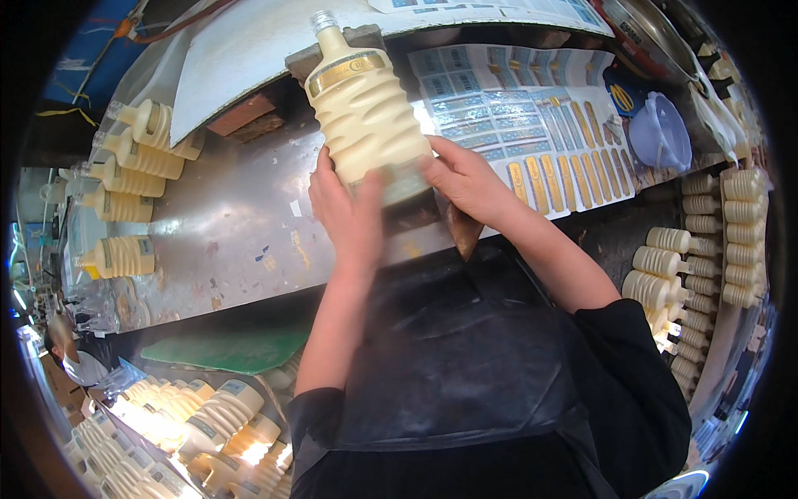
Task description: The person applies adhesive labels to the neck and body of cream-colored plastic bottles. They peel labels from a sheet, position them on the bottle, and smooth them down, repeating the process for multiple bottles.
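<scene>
A cream-coloured glass bottle [371, 116] with wavy ridges lies tilted over the metal table, neck pointing away from me. A gold band label wraps its shoulder, and its neck end rests by a grey block [306, 61]. My left hand [342, 204] is closed round the lower left side, its thumb blurred over a pale strip near the base. At the lower right edge, my right hand [467, 181] grips the bottle with thumb and fingers. Beside that hand lie sheets of gold strip labels [553, 183] and blue-silver labels [490, 112]. A brown pointed piece [462, 231] shows below the bottle.
Several similar bottles [125, 172] stand along the metal table's [208, 266] left end. More are stacked at the right [661, 262] and lower left [224, 412]. A lavender bucket [661, 133] sits at the back right. A green board [229, 345] lies below the table edge.
</scene>
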